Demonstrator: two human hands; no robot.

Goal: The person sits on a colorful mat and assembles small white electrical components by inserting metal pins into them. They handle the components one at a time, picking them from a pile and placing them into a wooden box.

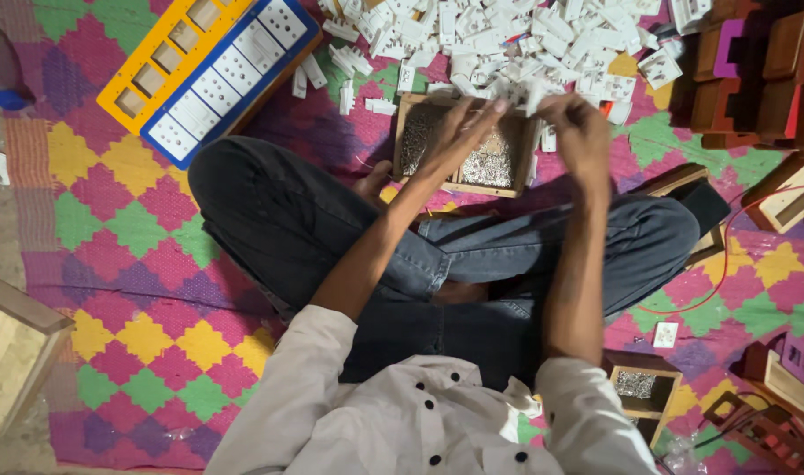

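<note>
Above the crossed legs, over a wooden tray (513, 180) of small metal screws, both hands met. The left hand (459, 132) had its fingers stretched forward, tips pinching a small white switch part (518, 91). The right hand (580, 132) curled its fingers around the same white part from the other side. Just beyond them, along the far edge of the patterned mat (129, 220), lay a heap of white switch parts (490, 40). At the mat's far left corner rested a yellow frame (155, 57) beside a blue-edged white switch board (234, 75). Brown boxes (763, 79) stood stacked at the far right.
</note>
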